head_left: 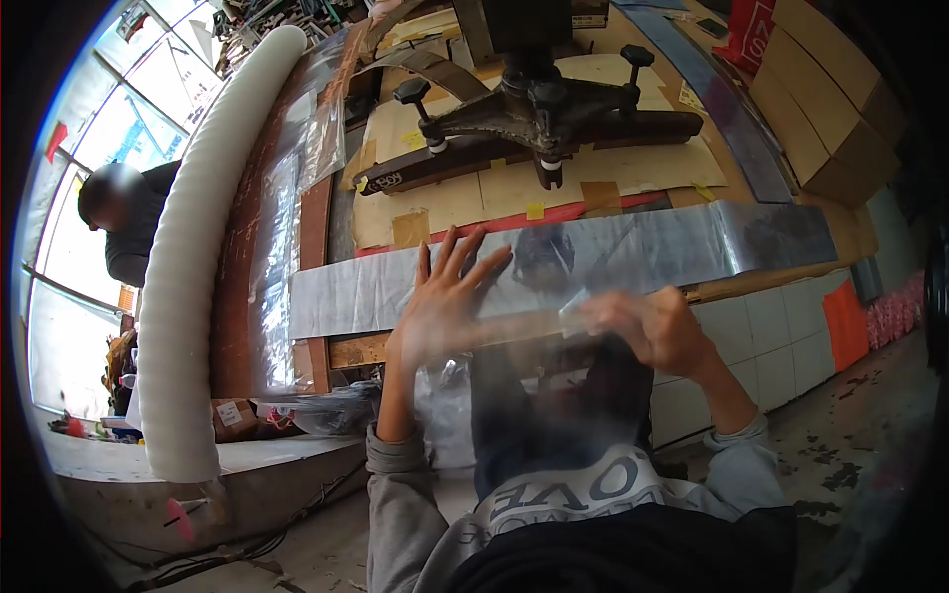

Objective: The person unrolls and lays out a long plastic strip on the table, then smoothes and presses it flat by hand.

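Here we see long, glossy grey strip (643,242); left grip (447,287) spread wide on it; right grip (647,326) blurred, apart or together we cannot tell.

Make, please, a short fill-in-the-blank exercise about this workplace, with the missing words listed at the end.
1. The hand that rests with spread fingers on the grey strip is the person's ____ one.
2. The long, thick roll at the left of the picture is ____ in colour.
3. The box at the upper right is made of ____.
4. The bright sheet beside the white tiles is ____ in colour.

Missing words: left; white; cardboard; orange.
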A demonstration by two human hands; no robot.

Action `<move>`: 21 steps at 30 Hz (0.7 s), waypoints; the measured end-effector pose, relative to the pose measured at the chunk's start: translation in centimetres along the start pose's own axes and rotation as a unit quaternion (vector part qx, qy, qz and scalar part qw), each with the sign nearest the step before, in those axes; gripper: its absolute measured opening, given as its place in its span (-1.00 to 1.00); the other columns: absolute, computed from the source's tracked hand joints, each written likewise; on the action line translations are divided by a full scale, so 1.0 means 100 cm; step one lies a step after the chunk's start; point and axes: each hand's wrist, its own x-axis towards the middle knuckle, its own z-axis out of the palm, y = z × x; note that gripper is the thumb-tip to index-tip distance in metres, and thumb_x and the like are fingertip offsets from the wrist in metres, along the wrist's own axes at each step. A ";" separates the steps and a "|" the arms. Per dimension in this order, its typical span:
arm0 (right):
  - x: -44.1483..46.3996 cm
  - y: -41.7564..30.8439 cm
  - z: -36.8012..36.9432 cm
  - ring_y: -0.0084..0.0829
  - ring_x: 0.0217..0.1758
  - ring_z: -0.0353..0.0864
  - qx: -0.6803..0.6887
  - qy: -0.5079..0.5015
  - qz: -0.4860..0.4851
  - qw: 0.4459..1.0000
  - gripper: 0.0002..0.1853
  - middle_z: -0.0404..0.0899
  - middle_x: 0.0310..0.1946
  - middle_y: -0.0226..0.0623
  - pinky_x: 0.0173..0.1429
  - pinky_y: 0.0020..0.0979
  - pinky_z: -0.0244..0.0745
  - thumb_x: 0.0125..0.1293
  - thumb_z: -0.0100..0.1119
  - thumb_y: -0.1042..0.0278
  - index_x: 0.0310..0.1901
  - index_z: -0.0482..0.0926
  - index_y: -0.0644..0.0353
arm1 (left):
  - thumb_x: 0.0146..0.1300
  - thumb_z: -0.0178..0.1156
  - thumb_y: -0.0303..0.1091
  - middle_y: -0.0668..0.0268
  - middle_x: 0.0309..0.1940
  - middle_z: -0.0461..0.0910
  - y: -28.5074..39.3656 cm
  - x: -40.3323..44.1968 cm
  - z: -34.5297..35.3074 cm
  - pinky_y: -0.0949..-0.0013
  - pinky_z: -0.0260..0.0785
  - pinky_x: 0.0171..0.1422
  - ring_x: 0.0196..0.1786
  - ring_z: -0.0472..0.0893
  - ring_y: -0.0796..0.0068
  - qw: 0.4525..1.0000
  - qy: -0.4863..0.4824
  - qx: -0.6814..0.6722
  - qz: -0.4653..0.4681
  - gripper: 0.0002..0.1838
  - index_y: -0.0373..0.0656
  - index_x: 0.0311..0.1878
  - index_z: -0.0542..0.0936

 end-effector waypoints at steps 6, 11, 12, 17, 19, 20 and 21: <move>0.002 0.000 -0.022 -0.25 -0.49 0.73 0.458 0.083 0.296 0.834 -0.67 0.67 -0.44 0.08 -0.39 -0.48 0.65 0.51 -0.12 0.30 0.16 0.37 0.34 | 0.15 0.12 0.36 0.06 0.46 0.11 0.019 -0.022 0.023 -0.33 -0.18 0.44 0.48 0.07 -0.12 0.998 0.002 0.047 -0.045 -0.17 0.29 0.46 0.24; -0.039 -0.003 0.016 -0.12 -0.33 0.74 0.586 0.120 0.339 0.726 -0.68 0.66 -0.35 0.15 -0.17 -0.24 0.70 0.48 -0.12 0.36 0.15 0.30 0.39 | 0.15 0.14 0.34 0.01 0.49 0.05 0.018 -0.024 0.021 -0.31 -0.20 0.47 0.53 0.01 -0.07 0.999 -0.007 -0.022 -0.033 -0.09 0.05 0.47 0.22; -0.045 -0.002 0.028 -0.24 -0.19 0.73 0.574 0.115 0.311 0.749 -0.73 0.67 -0.24 0.07 0.00 -0.33 0.61 0.49 -0.12 0.35 0.06 0.43 0.34 | 0.15 0.20 0.28 -0.05 0.50 0.01 0.018 -0.018 0.020 -0.22 -0.21 0.52 0.56 -0.04 -0.05 0.997 -0.025 -0.077 -0.017 -0.02 -0.11 0.49 0.14; -0.050 -0.009 0.044 -0.49 -0.33 0.67 0.419 0.112 0.305 0.848 -0.70 0.69 -0.34 -0.20 -0.14 -0.50 0.53 0.46 -0.04 0.33 -0.31 0.59 0.36 | 0.04 0.25 -0.14 -0.03 0.52 -0.02 0.061 0.035 -0.001 -0.09 -0.16 0.54 0.57 -0.01 0.05 0.824 -0.003 -0.561 0.083 0.02 -0.14 0.54 -0.04; -0.047 -0.004 0.044 -0.45 -0.39 0.67 0.439 0.103 0.305 0.839 -0.66 0.70 -0.39 -0.17 -0.20 -0.49 0.53 0.47 -0.04 0.23 -0.27 0.59 0.36 | -0.04 0.23 -0.27 -0.04 0.52 -0.02 0.064 0.045 -0.011 -0.06 -0.13 0.54 0.56 0.01 0.06 0.771 0.004 -0.608 0.187 0.06 -0.16 0.55 -0.07; -0.044 -0.001 0.043 -0.45 -0.41 0.66 0.407 0.120 0.305 0.853 -0.66 0.70 -0.42 -0.18 -0.21 -0.50 0.52 0.47 -0.03 0.21 -0.25 0.60 0.35 | -0.08 0.22 -0.31 -0.04 0.52 -0.02 0.063 0.047 -0.016 -0.04 -0.11 0.53 0.56 0.02 0.06 0.746 -0.002 -0.620 0.242 0.07 -0.16 0.54 -0.07; -0.043 0.001 0.043 -0.45 -0.43 0.66 0.375 0.134 0.307 0.864 -0.65 0.69 -0.45 -0.20 -0.23 -0.51 0.51 0.48 -0.03 0.19 -0.24 0.61 0.34 | -0.11 0.20 -0.36 -0.04 0.52 -0.02 0.064 0.048 -0.023 -0.02 -0.10 0.53 0.56 0.02 0.06 0.717 -0.007 -0.631 0.295 0.08 -0.16 0.54 -0.07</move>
